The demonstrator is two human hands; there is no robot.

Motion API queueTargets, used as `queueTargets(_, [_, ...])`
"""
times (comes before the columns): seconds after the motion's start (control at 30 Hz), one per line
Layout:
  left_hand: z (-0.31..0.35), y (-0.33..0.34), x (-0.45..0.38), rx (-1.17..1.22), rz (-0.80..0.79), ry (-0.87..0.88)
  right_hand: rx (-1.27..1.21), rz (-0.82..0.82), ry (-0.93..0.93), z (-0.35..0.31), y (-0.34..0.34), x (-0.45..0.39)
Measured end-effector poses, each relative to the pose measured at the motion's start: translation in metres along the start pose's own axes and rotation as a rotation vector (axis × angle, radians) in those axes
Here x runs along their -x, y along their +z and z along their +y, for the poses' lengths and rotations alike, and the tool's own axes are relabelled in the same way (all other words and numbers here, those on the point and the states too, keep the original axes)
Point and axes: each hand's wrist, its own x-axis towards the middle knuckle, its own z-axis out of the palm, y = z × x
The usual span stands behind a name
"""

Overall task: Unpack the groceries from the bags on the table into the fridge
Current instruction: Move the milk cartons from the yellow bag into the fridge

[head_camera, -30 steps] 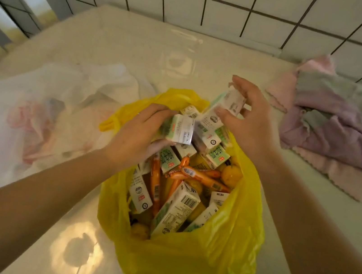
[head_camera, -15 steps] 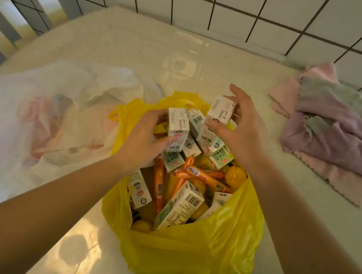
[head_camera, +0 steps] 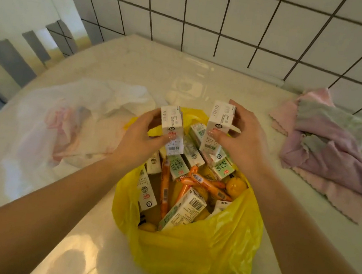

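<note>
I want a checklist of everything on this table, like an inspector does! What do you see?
Surface: glossy pale table, light glare on it.
Job's things: yellow bag standing open, holding small cartons, orange sausage sticks and round yellow fruit. One carton and another carton are lifted above the bag.
Clutter: crumpled white bag beside the yellow one; heap of pink and grey cloths near the wall.
Grippers: left hand grips one carton, right hand grips the other.
Cables: nothing seen.
Surroundings: white tiled wall behind; white chair back at the table's far corner. No fridge in view.
</note>
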Motion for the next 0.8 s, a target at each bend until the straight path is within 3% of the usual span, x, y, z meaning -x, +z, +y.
queueTargets(0.23, [0.019,-0.067,0.065,0.009,0.187,-0.033,-0.242,-0.200,-0.131,-0.058,0.024,0.035])
queueTargets(0.57, [0.001,-0.196,0.228,-0.044,0.616,-0.134,-0.321,-0.606,-0.345,-0.166,0.143,0.120])
queueTargets(0.8, [-0.021,-0.311,0.367,-0.086,0.840,-0.184,-0.332,-0.759,-0.505,-0.261,0.253,0.219])
